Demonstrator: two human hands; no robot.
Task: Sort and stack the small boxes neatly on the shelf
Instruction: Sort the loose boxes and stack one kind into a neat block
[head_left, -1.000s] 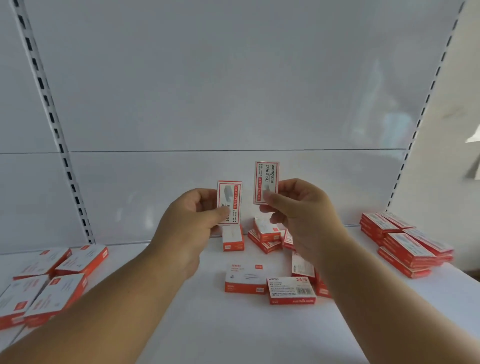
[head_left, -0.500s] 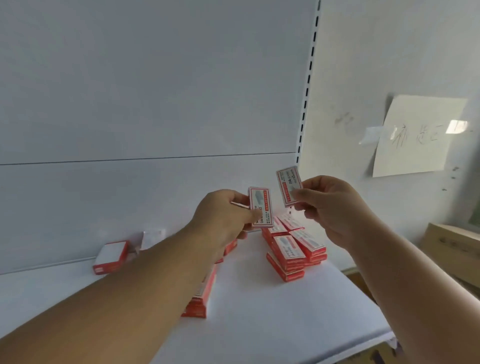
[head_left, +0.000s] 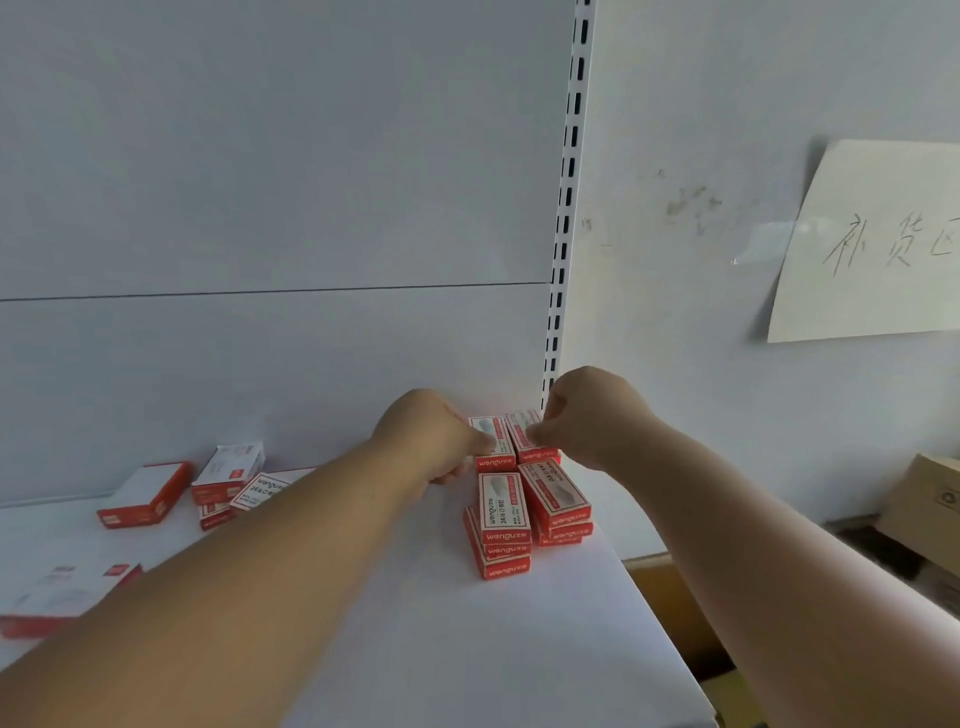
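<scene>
Setting down two at once — in the head view, the left hand (head_left: 431, 436) pinches a small red-and-white cardboard box (head_left: 492, 441) at its near left edge, and the right hand (head_left: 587, 415) pinches a second red-and-white box (head_left: 527, 436) from the right side. Both boxes sit just right of frame centre, side by side and touching, at the back right corner of the white shelf (head_left: 441, 649). Their long axes run away from the camera toward the rear panel, and each box lies inward of its hand, between the two fists. Just in front, nearer the camera, stand two front stacks of matching boxes (head_left: 530, 519) — the right one skewed. I'd judge the release turns on keeping both boxes parallel and flush. Loose red-and-white boxes (head_left: 197, 488) lie well apart at lower left, unsorted.
</scene>
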